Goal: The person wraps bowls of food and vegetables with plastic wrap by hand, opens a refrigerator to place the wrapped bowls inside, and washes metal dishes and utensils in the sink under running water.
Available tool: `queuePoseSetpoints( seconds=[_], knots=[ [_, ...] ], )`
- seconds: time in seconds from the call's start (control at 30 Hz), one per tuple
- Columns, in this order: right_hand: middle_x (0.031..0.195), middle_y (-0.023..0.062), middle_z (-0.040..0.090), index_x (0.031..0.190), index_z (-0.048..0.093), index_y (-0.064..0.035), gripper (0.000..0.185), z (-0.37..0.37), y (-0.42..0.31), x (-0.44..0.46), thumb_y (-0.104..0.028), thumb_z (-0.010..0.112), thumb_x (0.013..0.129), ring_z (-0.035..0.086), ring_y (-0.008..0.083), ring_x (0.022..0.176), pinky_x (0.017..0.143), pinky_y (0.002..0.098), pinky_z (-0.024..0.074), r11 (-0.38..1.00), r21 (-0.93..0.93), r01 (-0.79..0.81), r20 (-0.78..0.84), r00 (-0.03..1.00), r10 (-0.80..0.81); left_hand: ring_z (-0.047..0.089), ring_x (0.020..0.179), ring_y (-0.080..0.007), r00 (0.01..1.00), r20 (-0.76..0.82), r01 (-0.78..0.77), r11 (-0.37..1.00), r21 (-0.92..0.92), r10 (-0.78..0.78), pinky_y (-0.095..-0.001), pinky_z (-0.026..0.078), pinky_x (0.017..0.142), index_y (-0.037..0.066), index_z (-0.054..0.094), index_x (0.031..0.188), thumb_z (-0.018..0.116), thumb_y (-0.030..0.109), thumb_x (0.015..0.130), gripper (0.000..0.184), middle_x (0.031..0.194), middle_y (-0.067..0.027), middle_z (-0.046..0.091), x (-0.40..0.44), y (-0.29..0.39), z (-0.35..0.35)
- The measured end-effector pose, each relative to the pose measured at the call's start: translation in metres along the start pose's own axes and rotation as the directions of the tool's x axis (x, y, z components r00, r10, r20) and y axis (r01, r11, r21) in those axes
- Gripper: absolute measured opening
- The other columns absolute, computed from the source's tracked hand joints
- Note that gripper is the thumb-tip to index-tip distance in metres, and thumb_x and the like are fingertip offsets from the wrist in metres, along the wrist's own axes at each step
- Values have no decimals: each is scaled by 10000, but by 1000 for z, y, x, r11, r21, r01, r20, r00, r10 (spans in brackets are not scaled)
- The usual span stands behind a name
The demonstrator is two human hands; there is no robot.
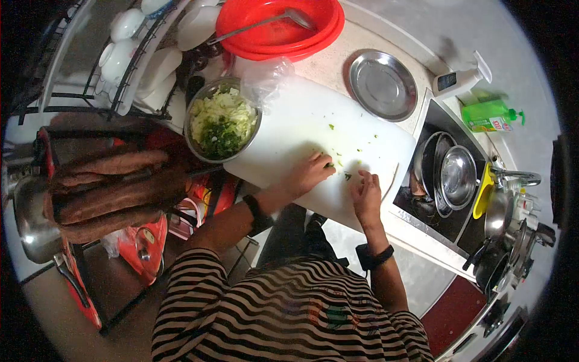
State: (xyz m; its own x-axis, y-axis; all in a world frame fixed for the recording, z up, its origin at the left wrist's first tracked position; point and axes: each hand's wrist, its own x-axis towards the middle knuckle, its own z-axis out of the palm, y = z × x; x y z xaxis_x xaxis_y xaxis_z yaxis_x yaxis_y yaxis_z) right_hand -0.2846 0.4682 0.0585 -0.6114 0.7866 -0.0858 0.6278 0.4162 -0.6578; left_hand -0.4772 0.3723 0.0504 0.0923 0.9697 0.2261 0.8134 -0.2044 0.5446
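A white cutting board (289, 114) lies on the counter in front of me, with scattered green bits (331, 127) on it. My left hand (310, 173) rests low on the board, its fingers bent together around a small bit of chopped greens (329, 165). To its right, my right hand (367, 194) hovers at or on the board, loosely curled, thumb apart from the fingers; nothing shows in it. A small green piece (348, 176) lies between both hands. At the board's left corner stands a metal bowl (257, 128) of pale shredded vegetable (211, 111) and chopped dark greens (220, 137).
A crumpled clear plastic bag (268, 77) touches the board's top left. Behind are red basins (325, 36) with a ladle (295, 19). A metal plate (383, 86) sits at the back. Right is a sink (416, 211) holding metal bowls (459, 175); left, a dish rack (129, 66).
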Motion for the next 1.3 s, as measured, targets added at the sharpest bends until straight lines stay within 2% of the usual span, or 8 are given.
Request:
queuePoseSetpoints(
  seconds=[0.13,0.33,0.6,0.63,0.87,1.1,1.2,1.3],
  knots=[
    [880,184,516,991,534,-15,303,24,-25,20,-1,598,695,551,344,760,686,399,473,992,63,108,16,994,-110,510,910,-306,990,-12,136,987,-82,-138,-397,441,751,34,536,848,518,72,732,123,951,-138,494,0,4,10],
    [829,41,575,1056,566,-31,276,16,-4,53,13,566,784,546,96,708,634,236,476,902,432,-3,29,1000,-10,569,787,-318,854,-97,414,780,-469,-511,-388,465,697,35,578,808,563,-4,693,122,823,-148,568,15,-8,-15],
    [1047,200,514,1066,514,40,293,-9,30,106,-10,486,779,473,355,966,871,404,379,917,-333,221,-169,942,-289,575,864,-299,684,-542,507,852,-128,-489,-355,452,758,30,579,890,594,-13,711,185,891,-136,595,-36,-30,-156],
    [1046,199,517,1042,520,43,267,-1,16,100,-24,477,787,479,350,957,862,396,395,982,-81,173,-226,956,-187,571,887,-310,683,-551,541,839,-60,-480,-361,446,777,34,578,919,599,-3,715,208,914,-137,598,-45,-34,-163],
    [1073,229,514,1088,514,56,301,23,-38,96,20,432,801,480,375,1012,914,401,400,825,-204,528,42,846,-531,568,936,-319,729,-417,621,781,68,-543,-368,427,850,45,594,997,582,52,776,221,979,-138,611,-79,-54,-161],
    [1040,227,525,1090,499,31,269,32,-58,93,-137,399,906,498,385,990,884,388,404,983,165,80,251,960,-121,562,841,-308,670,-477,671,739,64,-568,-389,437,770,41,603,867,595,93,766,113,859,-125,597,-72,-50,-172],
    [1022,202,537,1059,521,-7,232,34,-36,54,-65,389,877,510,356,984,890,390,402,817,14,577,289,780,-555,579,807,-292,682,-464,620,784,-41,-565,-364,456,751,32,608,876,601,78,774,112,826,-122,602,-52,-28,-163],
    [1028,204,529,1052,529,25,287,14,-13,55,35,414,790,503,336,983,899,382,389,986,35,166,148,974,-169,579,812,-280,805,-322,451,867,-213,-498,-356,466,742,25,610,898,570,51,795,113,827,-126,598,-37,-9,-125]
  ],
)
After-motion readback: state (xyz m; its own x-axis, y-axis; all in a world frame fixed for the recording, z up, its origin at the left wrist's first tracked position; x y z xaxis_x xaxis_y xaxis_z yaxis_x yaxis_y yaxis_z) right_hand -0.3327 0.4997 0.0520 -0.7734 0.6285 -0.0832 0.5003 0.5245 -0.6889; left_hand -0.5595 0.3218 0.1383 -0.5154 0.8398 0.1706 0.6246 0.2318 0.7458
